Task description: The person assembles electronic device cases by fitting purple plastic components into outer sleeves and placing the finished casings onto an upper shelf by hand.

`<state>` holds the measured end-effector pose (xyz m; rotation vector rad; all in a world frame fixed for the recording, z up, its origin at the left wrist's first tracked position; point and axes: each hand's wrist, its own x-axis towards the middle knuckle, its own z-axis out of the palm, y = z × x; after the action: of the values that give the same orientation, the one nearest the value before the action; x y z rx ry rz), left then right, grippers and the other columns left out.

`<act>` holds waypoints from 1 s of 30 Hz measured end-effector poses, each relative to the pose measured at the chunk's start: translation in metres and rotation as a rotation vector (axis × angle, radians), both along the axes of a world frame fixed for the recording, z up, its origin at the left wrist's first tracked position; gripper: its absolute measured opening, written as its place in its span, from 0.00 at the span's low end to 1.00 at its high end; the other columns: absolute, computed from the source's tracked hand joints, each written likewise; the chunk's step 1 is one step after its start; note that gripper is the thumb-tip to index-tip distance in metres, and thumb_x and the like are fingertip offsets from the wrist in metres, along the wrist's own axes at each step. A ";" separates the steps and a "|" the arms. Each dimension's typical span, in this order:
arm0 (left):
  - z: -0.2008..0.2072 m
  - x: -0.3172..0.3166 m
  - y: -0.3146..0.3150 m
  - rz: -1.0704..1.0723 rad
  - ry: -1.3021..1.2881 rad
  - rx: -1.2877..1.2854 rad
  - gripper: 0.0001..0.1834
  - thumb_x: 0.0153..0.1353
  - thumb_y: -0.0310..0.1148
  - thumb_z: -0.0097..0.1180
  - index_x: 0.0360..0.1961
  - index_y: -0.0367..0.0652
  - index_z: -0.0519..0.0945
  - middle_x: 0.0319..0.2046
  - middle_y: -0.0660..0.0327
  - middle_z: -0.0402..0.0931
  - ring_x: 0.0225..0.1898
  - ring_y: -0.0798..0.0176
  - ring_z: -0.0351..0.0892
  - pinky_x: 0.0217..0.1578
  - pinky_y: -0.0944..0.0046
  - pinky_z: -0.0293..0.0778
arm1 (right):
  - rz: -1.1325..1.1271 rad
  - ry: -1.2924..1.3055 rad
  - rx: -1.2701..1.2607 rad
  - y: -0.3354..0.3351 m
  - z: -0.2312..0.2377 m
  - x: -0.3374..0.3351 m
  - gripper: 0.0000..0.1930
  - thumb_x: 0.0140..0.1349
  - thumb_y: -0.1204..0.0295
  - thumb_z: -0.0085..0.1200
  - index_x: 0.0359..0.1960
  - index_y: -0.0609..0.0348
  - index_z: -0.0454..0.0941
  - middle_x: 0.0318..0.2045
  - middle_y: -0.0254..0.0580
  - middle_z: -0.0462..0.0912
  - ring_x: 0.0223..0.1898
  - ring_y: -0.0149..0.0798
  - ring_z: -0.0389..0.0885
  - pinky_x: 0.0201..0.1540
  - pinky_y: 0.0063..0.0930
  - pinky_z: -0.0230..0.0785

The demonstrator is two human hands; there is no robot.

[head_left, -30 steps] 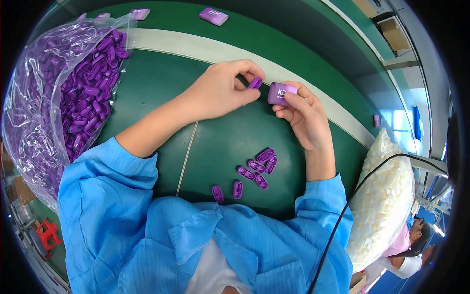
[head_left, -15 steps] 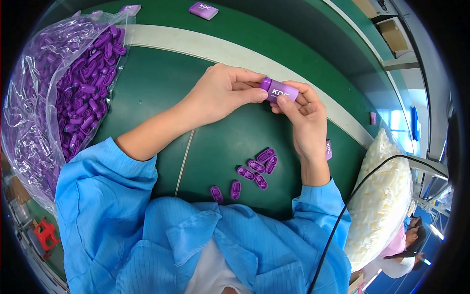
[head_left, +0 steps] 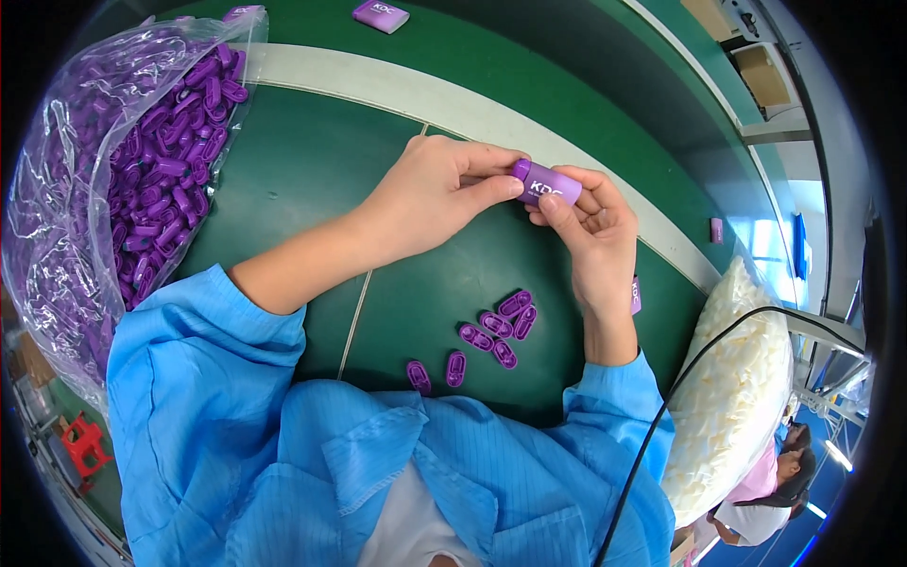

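My right hand (head_left: 601, 227) is closed around a flat purple plastic case (head_left: 565, 186) with pale lettering, its thumb on the front face. At the case's left end sits a small purple end cap (head_left: 521, 169), which my left hand (head_left: 442, 187) pinches between thumb and fingertips. Cap and case touch; whether the cap is fully seated I cannot tell. Both hands are above the far part of the green tabletop (head_left: 453, 246). Nearer to me lie several loose purple caps (head_left: 495, 323), hollow sides up.
On the left a clear plastic bag (head_left: 66, 180) spills many purple caps. A bulging bag of cream-coloured pieces (head_left: 732, 378) stands at right, with a black cable (head_left: 652, 430) in front. Beyond a pale rail (head_left: 378, 71), a purple case (head_left: 381, 16) lies on a green strip. Other people (head_left: 770, 487) are at far right.
Both hands have moved slightly right and down with the case and cap between them. On the far green strip, the purple case has shifted a little to the left.
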<state>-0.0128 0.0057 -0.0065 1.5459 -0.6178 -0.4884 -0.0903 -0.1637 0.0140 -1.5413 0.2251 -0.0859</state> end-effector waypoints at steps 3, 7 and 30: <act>0.005 -0.003 -0.001 0.020 0.021 0.016 0.15 0.58 0.26 0.55 0.47 0.33 0.77 0.37 0.55 0.81 0.39 0.71 0.78 0.42 0.71 0.74 | -0.016 -0.017 0.007 0.004 0.000 -0.002 0.14 0.56 0.81 0.55 0.44 0.68 0.71 0.37 0.45 0.80 0.35 0.29 0.79 0.40 0.19 0.73; 0.007 -0.019 -0.001 0.047 -0.053 0.179 0.18 0.59 0.25 0.53 0.51 0.32 0.73 0.37 0.50 0.80 0.39 0.65 0.80 0.42 0.68 0.75 | -0.033 -0.008 -0.024 0.012 -0.001 -0.004 0.14 0.57 0.82 0.55 0.44 0.69 0.70 0.37 0.46 0.80 0.37 0.30 0.79 0.41 0.19 0.73; -0.019 0.078 -0.027 0.187 -0.366 0.152 0.19 0.53 0.37 0.59 0.43 0.37 0.78 0.30 0.55 0.81 0.32 0.61 0.81 0.37 0.66 0.75 | -0.173 -0.131 -0.541 -0.030 -0.004 0.028 0.21 0.54 0.67 0.60 0.47 0.67 0.72 0.36 0.45 0.80 0.30 0.30 0.79 0.32 0.21 0.72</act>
<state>0.0651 -0.0210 -0.0255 1.8369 -0.7173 -0.1108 -0.0620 -0.1934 0.0099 -2.0425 0.2423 -0.4099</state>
